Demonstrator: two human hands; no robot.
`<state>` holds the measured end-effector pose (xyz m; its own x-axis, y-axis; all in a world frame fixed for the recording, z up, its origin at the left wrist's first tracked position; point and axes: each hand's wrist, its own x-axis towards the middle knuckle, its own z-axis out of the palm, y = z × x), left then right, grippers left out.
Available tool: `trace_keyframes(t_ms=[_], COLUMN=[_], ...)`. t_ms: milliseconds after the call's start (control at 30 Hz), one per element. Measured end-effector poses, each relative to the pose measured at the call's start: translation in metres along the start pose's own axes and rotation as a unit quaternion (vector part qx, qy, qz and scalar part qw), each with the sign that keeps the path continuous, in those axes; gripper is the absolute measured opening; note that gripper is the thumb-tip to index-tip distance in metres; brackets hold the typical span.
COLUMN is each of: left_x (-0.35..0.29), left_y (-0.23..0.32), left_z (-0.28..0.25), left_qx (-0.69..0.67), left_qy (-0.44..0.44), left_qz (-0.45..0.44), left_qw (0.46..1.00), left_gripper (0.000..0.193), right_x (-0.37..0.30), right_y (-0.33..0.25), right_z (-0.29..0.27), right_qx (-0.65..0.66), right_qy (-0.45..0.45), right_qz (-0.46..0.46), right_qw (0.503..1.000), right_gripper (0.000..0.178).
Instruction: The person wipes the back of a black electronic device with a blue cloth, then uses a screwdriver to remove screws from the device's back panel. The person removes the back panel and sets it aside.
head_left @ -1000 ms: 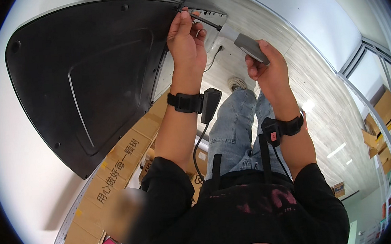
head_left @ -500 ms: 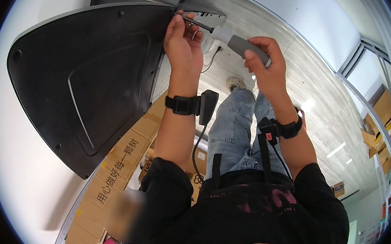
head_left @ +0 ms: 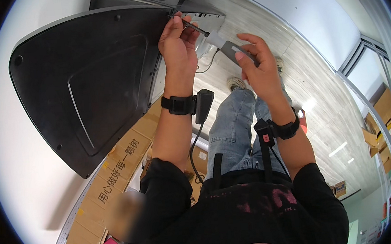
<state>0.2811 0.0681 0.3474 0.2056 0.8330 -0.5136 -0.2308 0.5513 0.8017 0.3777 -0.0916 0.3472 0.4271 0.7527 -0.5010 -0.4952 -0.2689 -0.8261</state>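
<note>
A grey cordless screwdriver (head_left: 232, 51) with a pale front collar and a long dark shaft slants up to the left. My right hand (head_left: 263, 73) is closed loosely round its handle, thumb on top and the index finger lifted off. Near the tip, my left hand (head_left: 178, 45) pinches the shaft between thumb and fingers. The tip meets the upper right corner of a large black moulded panel (head_left: 106, 97); my fingers hide the exact contact, and no screw can be made out. Several round holes sit along the panel's rim.
Flattened brown cardboard (head_left: 120, 162) stands below the panel, with boxes behind it. A black cable (head_left: 209, 65) hangs beneath my left hand. Strapped wrist devices (head_left: 204, 106) trail wires along my arms. Metal shelving (head_left: 375, 66) with cartons rises at the right.
Both hands and the screwdriver have shifted slightly left. The fingers of my right hand have loosened and straightened on the handle. A second shoe now shows beside my right forearm.
</note>
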Motion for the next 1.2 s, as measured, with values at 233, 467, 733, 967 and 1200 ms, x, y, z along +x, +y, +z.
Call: trace_keyframes(t_ms=[233, 467, 733, 967, 1200], left_x=[0.004, -0.001, 0.001, 0.000, 0.003], left_y=[0.001, 0.005, 0.003, 0.008, 0.005], left_z=[-0.005, 0.000, -0.001, 0.001, -0.001], left_qx=[0.029, 0.024, 0.053, 0.018, 0.020], left_qy=[-0.011, -0.036, -0.012, -0.013, -0.004], left_qz=[-0.008, -0.019, -0.017, -0.041, -0.033], left_qw=[0.999, 0.999, 0.998, 0.999, 0.999], left_gripper=[0.021, 0.022, 0.020, 0.020, 0.019], right_x=[0.003, 0.005, 0.001, 0.001, 0.004], right_y=[0.013, 0.008, 0.005, 0.019, 0.007], right_z=[0.001, -0.007, -0.005, 0.000, -0.014], right_qx=[0.027, 0.088, 0.198, -0.031, 0.266], right_qy=[0.018, -0.031, -0.044, 0.025, -0.090], right_qz=[-0.120, -0.019, 0.082, -0.139, 0.143], right_qw=[0.992, 0.995, 0.976, 0.989, 0.949], right_gripper=[0.043, 0.044, 0.046, 0.049, 0.036])
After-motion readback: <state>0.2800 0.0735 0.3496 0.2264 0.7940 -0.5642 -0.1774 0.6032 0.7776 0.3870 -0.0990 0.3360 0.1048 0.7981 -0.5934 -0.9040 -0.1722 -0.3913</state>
